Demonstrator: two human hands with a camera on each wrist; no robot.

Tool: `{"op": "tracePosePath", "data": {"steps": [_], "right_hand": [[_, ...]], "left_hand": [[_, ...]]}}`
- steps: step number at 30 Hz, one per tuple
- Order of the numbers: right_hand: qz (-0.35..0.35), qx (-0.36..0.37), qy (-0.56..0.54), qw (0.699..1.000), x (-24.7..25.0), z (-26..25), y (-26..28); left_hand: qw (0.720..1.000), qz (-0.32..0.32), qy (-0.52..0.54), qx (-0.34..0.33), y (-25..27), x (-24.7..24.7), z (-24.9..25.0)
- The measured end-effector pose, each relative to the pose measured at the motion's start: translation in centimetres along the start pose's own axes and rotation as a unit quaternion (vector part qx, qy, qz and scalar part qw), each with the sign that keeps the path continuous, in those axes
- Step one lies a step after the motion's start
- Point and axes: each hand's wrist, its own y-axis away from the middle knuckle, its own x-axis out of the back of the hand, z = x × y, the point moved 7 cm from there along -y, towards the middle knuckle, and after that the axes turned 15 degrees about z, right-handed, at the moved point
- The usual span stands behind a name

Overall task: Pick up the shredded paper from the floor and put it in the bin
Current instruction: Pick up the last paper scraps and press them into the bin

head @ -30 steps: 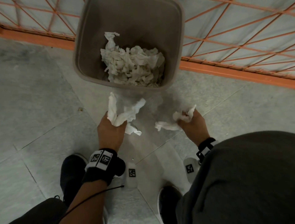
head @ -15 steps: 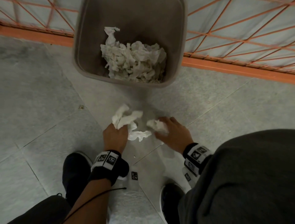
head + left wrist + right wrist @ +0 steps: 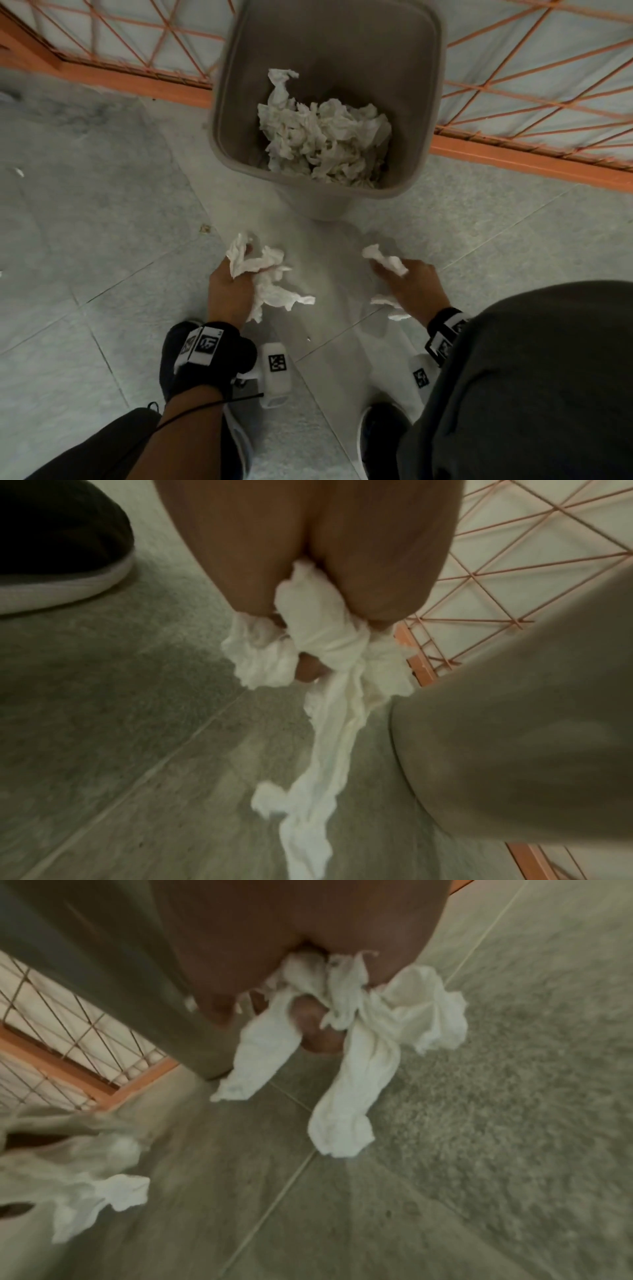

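Paper (image 3: 270, 281) bunches in the left hand (image 3: 227, 291) and right hand (image 3: 416, 287), both clenched; dangling strips could slip before reaching the bin (image 3: 222, 113).

I see white crumpled shredded paper (image 3: 270, 281) bunched in my left fist with a strip trailing down, more strips (image 3: 385, 262) dangling from my right, and a heap (image 3: 323, 137) filling the grey bin (image 3: 424, 102) ahead.
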Motion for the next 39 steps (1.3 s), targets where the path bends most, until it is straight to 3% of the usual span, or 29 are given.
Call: {"op": "tracePosePath", "data": {"steps": [5,8,10,14,18,23,26,29,30,32,34,35,37,39], "right_hand": [[0.078,-0.111,-0.096,0.986,3.1,0.1,0.4],[0.086,-0.124,-0.111,0.982,5.7,-1.4,0.3],[0.082,-0.070,-0.128,0.986,8.2,-3.5,0.4],[0.061,0.136,-0.109,0.983,14.9,-9.9,1.5],[0.025,0.241,-0.107,0.964,20.9,-16.1,3.0],[0.002,0.350,-0.171,0.921,24.5,-24.4,4.7],[0.025,0.390,-0.242,0.888,24.6,-28.9,4.8],[-0.030,0.362,-0.379,0.851,23.2,-32.3,4.1],[-0.057,0.339,-0.415,0.842,22.4,-33.1,3.7],[-0.115,0.283,-0.462,0.833,20.1,-33.7,2.5],[-0.167,0.230,-0.453,0.845,17.2,-33.1,1.3],[-0.165,0.222,-0.408,0.870,15.9,-32.4,0.8],[-0.116,0.255,-0.242,0.929,14.2,-30.6,-0.3],[-0.096,0.263,-0.076,0.957,13.0,-28.7,-1.2]], "left_hand": [[0.998,0.021,0.024,-0.053,-0.5,1.9,2.0],[0.995,0.045,0.036,-0.076,-0.5,4.0,4.8],[0.993,0.049,0.071,-0.084,-0.3,5.5,7.4],[0.978,0.050,0.117,-0.165,2.0,8.9,15.3],[0.959,0.054,0.115,-0.252,4.7,11.5,23.2],[0.916,0.040,0.141,-0.374,8.1,9.8,32.4],[0.862,-0.023,0.165,-0.479,10.4,7.3,37.2],[0.828,-0.045,0.177,-0.530,11.1,4.9,39.2],[0.825,-0.048,0.182,-0.533,11.3,3.9,39.4],[0.852,-0.073,0.184,-0.484,10.5,1.7,38.3],[0.890,-0.105,0.150,-0.418,8.8,-0.8,36.0],[0.903,-0.108,0.103,-0.403,7.6,-1.9,34.5],[0.886,-0.119,-0.064,-0.443,6.0,-3.8,32.2],[0.854,-0.170,-0.218,-0.440,4.7,-5.1,29.8]]}}
